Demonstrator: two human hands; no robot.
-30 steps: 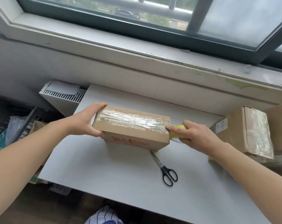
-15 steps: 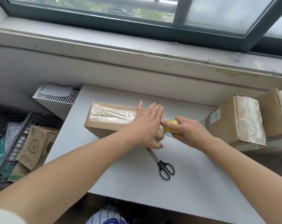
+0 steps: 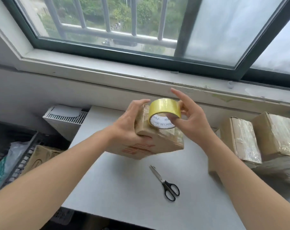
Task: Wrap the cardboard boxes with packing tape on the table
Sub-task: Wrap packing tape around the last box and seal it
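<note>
The left hand (image 3: pixel 127 125) curls its fingers (image 3: pixel 139 102) round the box (image 3: pixel 157 145), held above the scissors (image 3: pixel 165 183) on the worktop (image 3: pixel 124 188). The right hand (image 3: pixel 194 123) pinches the tape roll (image 3: pixel 164 108) against it. Taut tape while turning should avoid wrinkles.

Black-handled scissors (image 3: pixel 165 182) lie closed at lower middle, blades pointing up-left. There's a white vented heater (image 3: pixel 64 117) at middle left, and below it a black crate (image 3: pixel 19 163) holding plastic bags (image 3: pixel 1 165). A barred window (image 3: pixel 124 30) runs along the top.
</note>
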